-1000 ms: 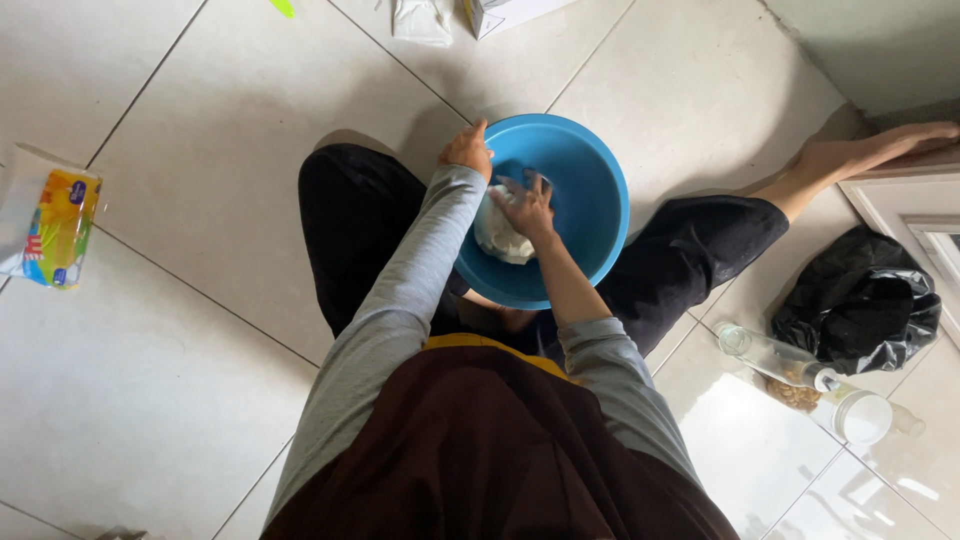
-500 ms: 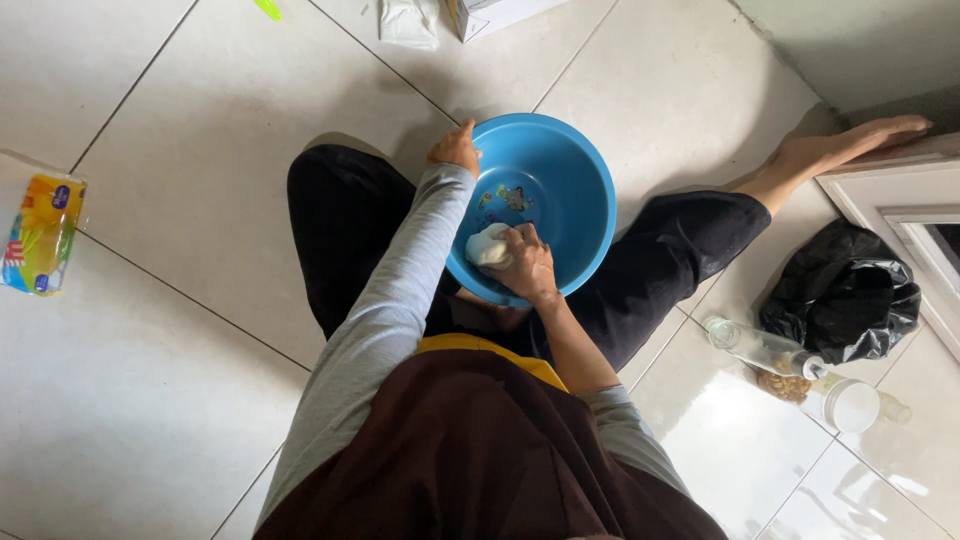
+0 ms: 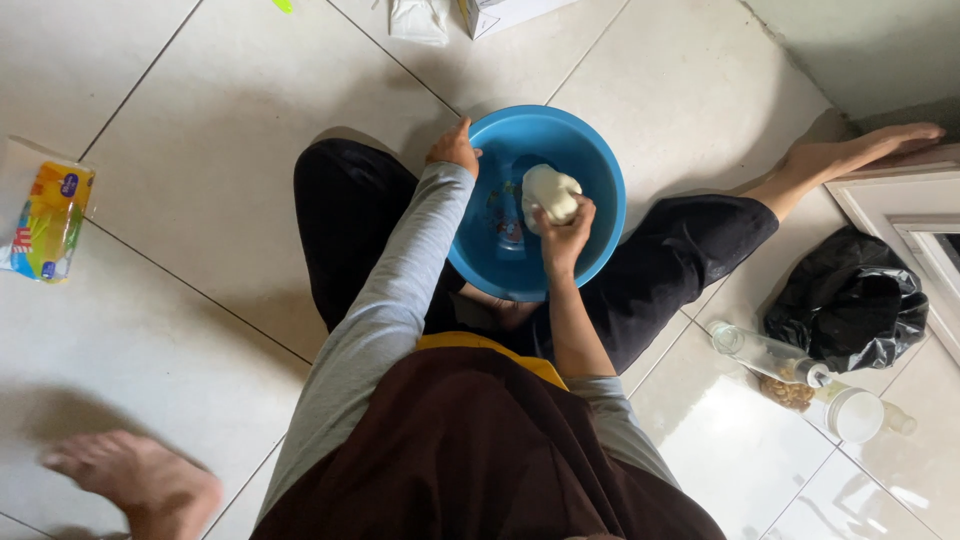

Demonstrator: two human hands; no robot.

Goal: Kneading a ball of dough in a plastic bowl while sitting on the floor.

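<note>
Down on the pale tiled floor [image 3: 200, 150], a person sits with legs spread around a blue basin [image 3: 598, 180], seen from above. Inside the basin, the right hand [image 3: 566, 232] has its fingers curled around the near side of a whitish lump of dough [image 3: 549, 190], which bulges out past the fingertips toward the basin's far wall; the thumb presses its left flank, so the lump sits gripped in the hand above the basin's wet bottom. The left hand [image 3: 454, 148] rests on the basin's left rim, fingers folded over the edge and clasping it. At the far left lies a soft, rectangular packet [image 3: 48, 222], mostly yellow with patches of green and a blue round mark, set on a white sheet. At the top edge are a small white pouch [image 3: 420, 18] and the corner of a white carton [image 3: 505, 12]. To the right, a crumpled black plastic bag [image 3: 850, 300] sits beside a white doorframe, and just before it lie a clear bottle [image 3: 765, 352] and a white-lidded jar [image 3: 858, 414]. Another person's bare foot [image 3: 140, 485] shows at lower left.
</note>
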